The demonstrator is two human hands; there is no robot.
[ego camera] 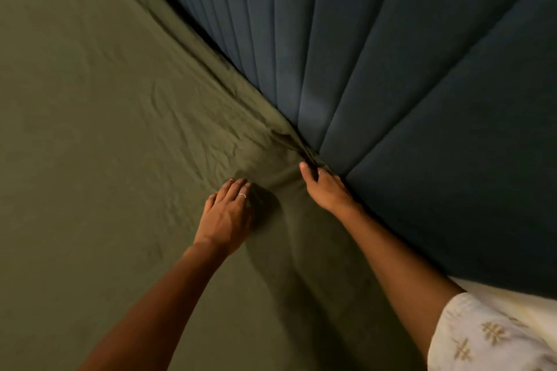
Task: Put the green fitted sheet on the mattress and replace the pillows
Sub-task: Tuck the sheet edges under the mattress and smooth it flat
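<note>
— Where's the sheet?

— The green fitted sheet [105,129] lies spread over the mattress and fills the whole left and lower part of my head view. It's mostly flat, with fine wrinkles fanning toward the seam where the bed meets the headboard. A thicker fold bunches up right at that seam, between my two hands.

— And your hands?

— My left hand [228,214] lies palm down on the sheet, fingers straight and together, pressing the cloth flat just beside the fold. It grasps nothing. There's a thin ring [243,195] on one finger.

— The right one?

— My right hand [327,190] is up against the headboard, at the edge of the sheet. The thumb lies out on the cloth; the fingertips go down into the dark gap between mattress and headboard, so I can't see them. I can't tell whether they're curled round the sheet's edge or only pushing it in. A ring [320,172] shows on this hand too.

— What's around the bed?

— The dark blue padded headboard [391,84] takes the upper right, its vertical channels fanning out in the wide lens. A pale wall or surface [494,288] shows below it at the lower right. My right sleeve [482,337], white with a small gold pattern, sits in the bottom right corner.
</note>
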